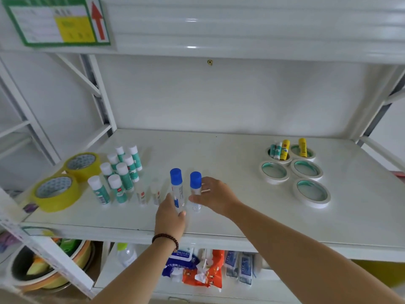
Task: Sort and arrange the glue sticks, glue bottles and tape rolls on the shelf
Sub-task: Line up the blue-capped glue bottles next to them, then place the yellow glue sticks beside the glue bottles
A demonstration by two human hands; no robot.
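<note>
White metal shelf (219, 150): two yellow tape rolls (58, 191) at 9 o'clock, teal white-capped glue sticks (119, 172) beside them. Left hand (169, 216) fingers clamped on taller clear blue-capped glue bottle (177, 185), upright at centre. Right hand (215, 197) fingers closed around shorter blue-capped bottle (195, 187) just beside. White tape rings (306, 181) at 3 o'clock, two holding glue sticks.

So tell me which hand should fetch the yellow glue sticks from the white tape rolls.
Right. The right hand is on the shorter blue-capped bottle, on the side nearer the yellow glue sticks and white tape rolls. The left hand holds the taller bottle, farther away.
</note>
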